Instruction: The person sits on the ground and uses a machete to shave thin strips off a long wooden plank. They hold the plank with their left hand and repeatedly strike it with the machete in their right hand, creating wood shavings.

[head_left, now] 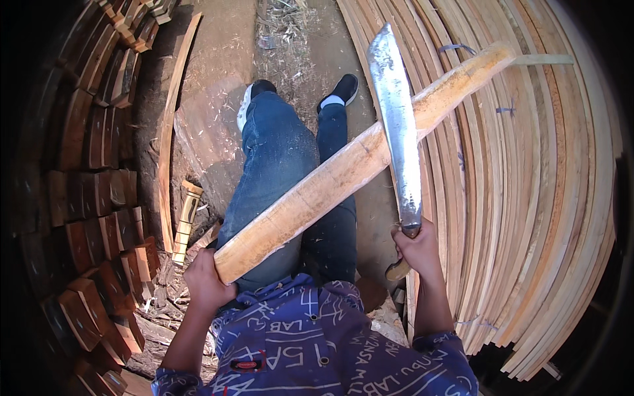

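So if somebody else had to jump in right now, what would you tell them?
Left hand: grips the near end of the pale wooden piece, which slants up over the knees to the right.
Right hand: holds the big knife by its handle, blade up, lying across the wood.
Done: the wood looks peeled and smooth; chips lie on the ground.
Left: hard to tell; the far end looks rougher.
Stacked slats lie to the right.

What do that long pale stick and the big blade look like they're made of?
The long pale peeled stick in the left hand looks like bare, unfinished wood: tan, matte, faintly streaked. The broad grey blade held by the right hand seems to be worn metal, dull with shiny patches; its handle looks wooden, mostly hidden.
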Demonstrator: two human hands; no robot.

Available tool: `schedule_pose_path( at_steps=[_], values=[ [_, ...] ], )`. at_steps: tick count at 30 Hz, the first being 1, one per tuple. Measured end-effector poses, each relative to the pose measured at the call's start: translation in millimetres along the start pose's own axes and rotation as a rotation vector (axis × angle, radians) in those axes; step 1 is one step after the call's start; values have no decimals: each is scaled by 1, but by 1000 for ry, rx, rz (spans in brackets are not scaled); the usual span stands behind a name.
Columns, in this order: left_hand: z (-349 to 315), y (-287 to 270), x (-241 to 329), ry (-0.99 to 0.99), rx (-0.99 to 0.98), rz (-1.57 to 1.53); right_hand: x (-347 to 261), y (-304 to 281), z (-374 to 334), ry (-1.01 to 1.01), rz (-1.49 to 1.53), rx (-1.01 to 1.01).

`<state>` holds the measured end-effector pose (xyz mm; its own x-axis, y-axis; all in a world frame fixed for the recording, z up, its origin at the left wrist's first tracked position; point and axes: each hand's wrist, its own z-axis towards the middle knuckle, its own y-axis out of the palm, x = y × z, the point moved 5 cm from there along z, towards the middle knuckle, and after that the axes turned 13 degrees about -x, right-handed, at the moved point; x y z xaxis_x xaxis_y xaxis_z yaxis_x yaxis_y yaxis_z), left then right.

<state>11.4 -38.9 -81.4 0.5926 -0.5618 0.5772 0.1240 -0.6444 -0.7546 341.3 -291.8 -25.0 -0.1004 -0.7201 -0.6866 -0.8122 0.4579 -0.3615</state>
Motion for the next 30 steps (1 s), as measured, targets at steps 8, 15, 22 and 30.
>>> schedule_pose_path(
  at_steps=[8,15,22,30],
  values=[
    [-2,1,-1,16,0,12,-16,-14,1,70,195,48],
    [-5,-5,3,-6,23,17,2,5,-10,61,-109,-46],
    [0,3,-1,12,-15,-3,-12,-13,-1,63,224,110],
    [-4,-3,2,-8,27,32,-6,-1,0,101,45,42]
  ],
)
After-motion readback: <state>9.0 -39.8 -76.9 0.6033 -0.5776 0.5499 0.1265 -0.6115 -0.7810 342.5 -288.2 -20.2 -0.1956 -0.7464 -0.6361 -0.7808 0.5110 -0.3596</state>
